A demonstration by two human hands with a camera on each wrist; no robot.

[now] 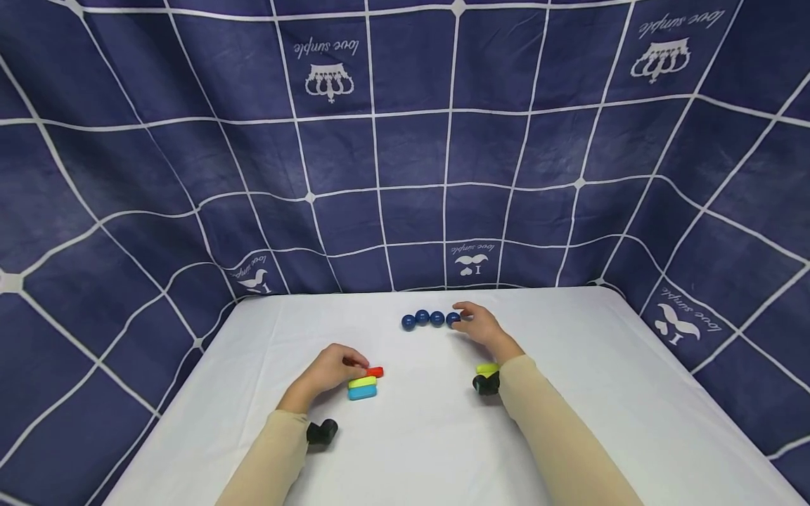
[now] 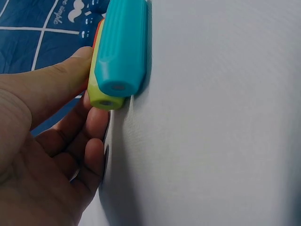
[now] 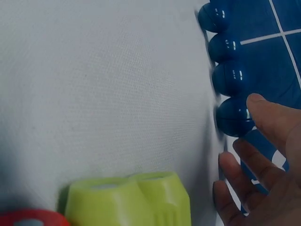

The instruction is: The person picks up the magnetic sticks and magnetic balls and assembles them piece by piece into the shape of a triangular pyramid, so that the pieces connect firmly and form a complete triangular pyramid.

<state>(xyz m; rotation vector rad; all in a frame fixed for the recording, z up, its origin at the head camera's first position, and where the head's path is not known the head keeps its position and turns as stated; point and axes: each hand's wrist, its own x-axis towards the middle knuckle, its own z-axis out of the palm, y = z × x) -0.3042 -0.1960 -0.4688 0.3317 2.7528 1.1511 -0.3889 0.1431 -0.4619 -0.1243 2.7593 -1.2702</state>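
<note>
My left hand [image 1: 334,367] pinches a red magnetic toy rod [image 1: 376,372] between thumb and fingers. Against it lie a yellow-green rod [image 1: 363,382] and a light-blue rod [image 1: 363,393], side by side. In the left wrist view, the light-blue rod [image 2: 121,52] hides most of the red one. Toward the table's far edge, several dark blue balls [image 1: 437,319] stand in a row. My right hand [image 1: 482,327] is at the rightmost ball [image 3: 233,117], thumb and fingers spread about it; whether the fingertips press on it is unclear.
Yellow-green rods [image 3: 131,200] lie near the right forearm, partly hidden by it in the head view. A red piece [image 3: 33,217] shows beside them. Black wrist cameras [image 1: 323,431] sit on both wrists. A blue checked curtain [image 1: 411,154] encloses the white table [image 1: 418,436].
</note>
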